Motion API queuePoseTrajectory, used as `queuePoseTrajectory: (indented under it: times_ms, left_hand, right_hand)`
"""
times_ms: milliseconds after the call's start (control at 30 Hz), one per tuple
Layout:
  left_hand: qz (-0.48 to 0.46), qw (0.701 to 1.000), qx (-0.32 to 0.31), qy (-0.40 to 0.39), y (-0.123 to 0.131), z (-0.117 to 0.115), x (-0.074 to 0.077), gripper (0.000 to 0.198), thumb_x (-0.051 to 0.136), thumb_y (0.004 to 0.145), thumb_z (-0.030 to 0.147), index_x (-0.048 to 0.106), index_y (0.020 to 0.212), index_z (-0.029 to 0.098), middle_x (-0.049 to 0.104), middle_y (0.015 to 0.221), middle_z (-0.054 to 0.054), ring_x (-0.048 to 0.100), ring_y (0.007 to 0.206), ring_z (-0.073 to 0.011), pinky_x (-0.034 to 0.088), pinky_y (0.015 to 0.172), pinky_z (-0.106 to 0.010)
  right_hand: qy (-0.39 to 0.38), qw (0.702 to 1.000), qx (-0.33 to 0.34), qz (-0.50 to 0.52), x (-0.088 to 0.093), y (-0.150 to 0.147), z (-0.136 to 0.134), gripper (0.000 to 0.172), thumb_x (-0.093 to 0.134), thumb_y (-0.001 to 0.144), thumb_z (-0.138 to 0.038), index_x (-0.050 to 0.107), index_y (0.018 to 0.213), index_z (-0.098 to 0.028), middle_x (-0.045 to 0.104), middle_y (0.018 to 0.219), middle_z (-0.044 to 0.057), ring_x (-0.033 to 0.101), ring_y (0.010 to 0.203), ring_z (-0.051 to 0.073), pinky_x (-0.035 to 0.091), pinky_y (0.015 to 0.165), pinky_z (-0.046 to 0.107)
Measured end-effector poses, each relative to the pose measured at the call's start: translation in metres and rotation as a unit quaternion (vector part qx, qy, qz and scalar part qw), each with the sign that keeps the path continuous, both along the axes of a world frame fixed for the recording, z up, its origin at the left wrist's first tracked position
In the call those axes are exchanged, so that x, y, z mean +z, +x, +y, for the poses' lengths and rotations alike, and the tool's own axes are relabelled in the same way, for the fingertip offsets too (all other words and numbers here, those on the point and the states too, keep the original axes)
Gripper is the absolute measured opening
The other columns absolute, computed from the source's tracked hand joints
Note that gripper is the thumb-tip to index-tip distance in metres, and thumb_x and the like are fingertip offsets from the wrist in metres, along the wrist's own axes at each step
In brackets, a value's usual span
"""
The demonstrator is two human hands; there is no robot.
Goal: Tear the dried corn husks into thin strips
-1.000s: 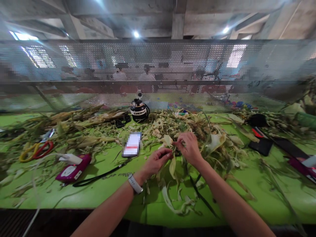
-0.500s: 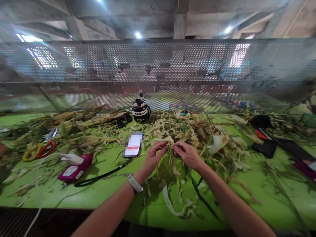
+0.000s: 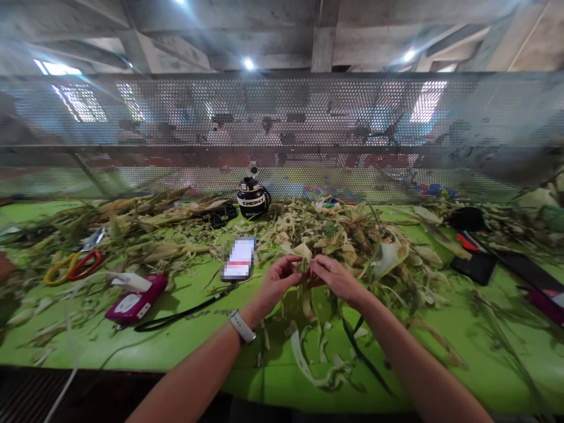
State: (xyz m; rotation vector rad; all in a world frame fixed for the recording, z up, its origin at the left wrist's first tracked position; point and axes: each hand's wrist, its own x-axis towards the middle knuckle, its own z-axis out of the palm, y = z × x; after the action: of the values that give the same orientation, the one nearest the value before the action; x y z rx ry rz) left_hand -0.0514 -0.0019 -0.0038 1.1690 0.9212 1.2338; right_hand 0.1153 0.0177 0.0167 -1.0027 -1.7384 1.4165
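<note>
Close together over the green table, my left hand [image 3: 278, 281] and my right hand [image 3: 335, 278] are both pinched on a pale green strip of dried husk [image 3: 305, 296]. The strip hangs down from between the fingertips. What lies right at the fingertips is partly hidden by the fingers. A white-banded watch [image 3: 242, 326] is on my left wrist. Just behind the hands is a heap of shredded husk [image 3: 335, 235]. Below them, a curled pale husk strip [image 3: 304, 358] rests on the table.
A phone [image 3: 238, 258] with a black strap lies left of my hands. Farther left are a magenta device [image 3: 136, 302] with a white cable and scissors [image 3: 73, 267] with yellow and red handles. A black jug [image 3: 252, 198] stands near the perforated screen [image 3: 291, 129]. Another person's hand [image 3: 5, 265] shows at the left edge.
My fingertips have drawn slightly closer together around the husk strip. The whole view has shifted a little; the objects on the table have stayed put.
</note>
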Motion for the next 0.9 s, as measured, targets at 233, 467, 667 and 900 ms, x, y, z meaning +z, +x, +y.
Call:
queuePoseTrajectory:
  times_ms: [233,467,667,900]
  left_hand:
    - [0.025,0.999,-0.015,0.037,0.0,0.0,-0.003,0.041,0.069,0.062,0.022,0.059,0.102,0.018,0.053,0.066,0.004,0.047,0.06,-0.0084,0.038,0.06,-0.022]
    - [0.131,0.986,0.02,0.097,0.004,0.001,-0.006,0.022,0.065,0.066,0.03,0.065,0.084,0.017,0.059,0.066,-0.001,0.053,0.062,-0.013,0.042,0.058,-0.024]
    - [0.141,0.983,0.054,0.102,0.005,0.0,-0.003,0.028,0.059,0.075,0.04,0.066,0.089,0.017,0.066,0.083,-0.006,0.058,0.076,-0.0178,0.046,0.07,-0.03]
    - [0.133,0.984,0.092,0.07,0.003,0.006,-0.006,0.03,0.055,0.078,0.046,0.065,0.076,0.017,0.062,0.072,-0.003,0.056,0.071,-0.0166,0.046,0.063,-0.027]
  right_hand:
    - [-0.065,0.994,-0.025,0.078,-0.002,-0.003,-0.002,0.041,0.054,0.075,-0.059,0.043,0.069,-0.02,0.046,0.064,-0.005,0.051,0.058,0.011,0.047,0.062,0.026]
    - [-0.018,0.996,-0.084,-0.03,-0.011,-0.006,0.003,0.034,0.042,0.085,-0.05,0.039,0.068,-0.021,0.045,0.061,-0.006,0.046,0.044,0.009,0.038,0.044,0.022]
    - [0.16,0.971,-0.07,-0.161,-0.008,-0.005,-0.002,0.03,0.038,0.087,-0.037,0.04,0.062,-0.02,0.043,0.059,-0.003,0.043,0.057,0.012,0.036,0.056,0.024]
    - [0.222,0.957,-0.087,-0.165,-0.004,-0.003,-0.003,0.029,0.039,0.086,-0.037,0.045,0.063,-0.02,0.05,0.069,0.001,0.048,0.069,0.015,0.038,0.065,0.026]
